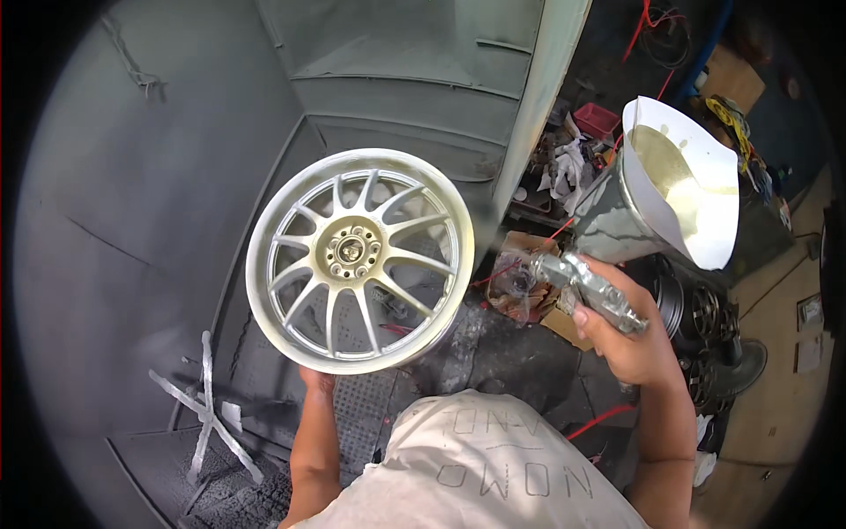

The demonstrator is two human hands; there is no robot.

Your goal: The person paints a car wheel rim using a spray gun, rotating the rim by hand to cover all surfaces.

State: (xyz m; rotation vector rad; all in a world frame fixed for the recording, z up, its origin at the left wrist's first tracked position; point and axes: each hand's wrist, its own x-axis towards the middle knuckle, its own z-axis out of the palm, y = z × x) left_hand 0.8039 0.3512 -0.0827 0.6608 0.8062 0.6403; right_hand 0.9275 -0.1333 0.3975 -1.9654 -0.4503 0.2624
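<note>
Fingers [614, 276] grip a spray gun [602, 296], partly hiding a cardboard box [527, 241].

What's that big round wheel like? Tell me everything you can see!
The wheel is round and metal-looking, with no tyre. Thin silvery spokes run from the hub to a wide rim; small holes circle the centre. Hub and rim look pale gold. It is held up, facing the camera, the left hand at its lower edge, fingers hidden. The spray gun points toward it without touching.

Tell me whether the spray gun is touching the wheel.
Apart: the head view shows a clear gap between the spray gun and the wheel.
</note>
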